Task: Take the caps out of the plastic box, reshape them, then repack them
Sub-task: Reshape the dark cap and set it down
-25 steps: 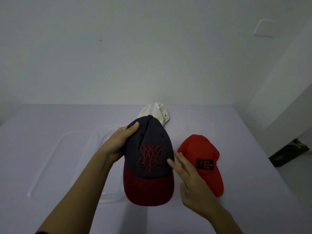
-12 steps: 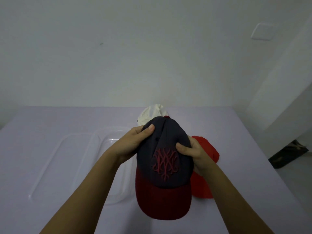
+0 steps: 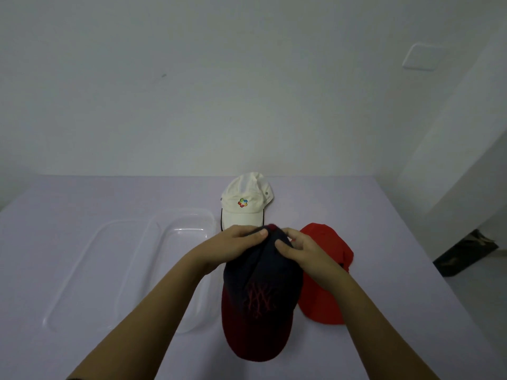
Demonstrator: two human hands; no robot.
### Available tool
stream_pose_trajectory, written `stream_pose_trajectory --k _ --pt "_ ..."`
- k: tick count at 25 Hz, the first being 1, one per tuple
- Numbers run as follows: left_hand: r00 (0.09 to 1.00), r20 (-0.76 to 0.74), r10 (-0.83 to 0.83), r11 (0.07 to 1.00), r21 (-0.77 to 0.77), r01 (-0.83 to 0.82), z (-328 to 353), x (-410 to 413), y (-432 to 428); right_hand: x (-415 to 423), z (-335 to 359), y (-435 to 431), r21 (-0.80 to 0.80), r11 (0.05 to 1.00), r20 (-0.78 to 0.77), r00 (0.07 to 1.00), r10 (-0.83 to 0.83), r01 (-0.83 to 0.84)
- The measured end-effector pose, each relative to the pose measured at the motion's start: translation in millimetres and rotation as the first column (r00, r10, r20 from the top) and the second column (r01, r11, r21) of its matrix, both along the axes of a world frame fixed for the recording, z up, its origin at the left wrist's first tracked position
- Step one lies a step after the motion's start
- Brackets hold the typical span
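Both hands now atop navy cap

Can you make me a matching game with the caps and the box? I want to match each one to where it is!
Things:
1. white cap
2. red cap
3. dark blue cap
4. plastic box

Places:
A. gripped at the top by the left hand and the right hand
B. see-through, lying on the table left of the held cap
C. farthest away, with a colourful badge on the front
D. on the table to the right, partly hidden behind the right arm

Pairs: 1-C, 2-D, 3-A, 4-B
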State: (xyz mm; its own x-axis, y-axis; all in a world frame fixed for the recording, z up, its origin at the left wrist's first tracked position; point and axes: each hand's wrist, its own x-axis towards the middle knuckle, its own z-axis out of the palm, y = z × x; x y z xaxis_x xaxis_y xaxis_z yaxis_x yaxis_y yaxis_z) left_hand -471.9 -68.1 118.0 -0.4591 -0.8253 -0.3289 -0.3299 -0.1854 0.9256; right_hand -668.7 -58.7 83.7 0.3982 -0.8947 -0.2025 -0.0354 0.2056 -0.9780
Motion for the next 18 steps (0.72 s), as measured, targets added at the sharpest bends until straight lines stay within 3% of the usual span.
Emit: stream_pose_trajectory --k 2,5,8,11,15,18 --pt "0.987 0.152 -0.057 0.997 -0.044 0.064 -15 -5 -5 2 -14 -3 -0.005 1.0 -0.143 0.99 -0.002 0.001" --pt "0.893 0.447 -0.05 0.979 -0.155 0.132 -51 -12 -19 2 -39 -7 -0.027 0.998 -0.409 0.912 0.035 -0.05" --pt "0.819 0.572 -0.048 0.98 -0.131 0.149 -90 -18 -25 4 -66 -10 -0.005 1.0 -0.571 0.821 0.023 -0.031" --pt "0.795 0.606 0.004 0.979 -0.165 0.12 -117 -21 -25 9 -93 -13 -0.015 1.0 -0.635 0.772 -0.027 0.023" --pt "0.841 0.534 0.083 0.984 -0.176 0.015 -125 -20 -31 10 -102 -18 -0.036 0.988 -0.601 0.786 -0.143 0.153" --pt "0.852 0.516 0.085 0.993 -0.116 -0.029 -125 -5 -33 1 -104 -18 0.019 0.994 -0.593 0.802 -0.073 0.105"
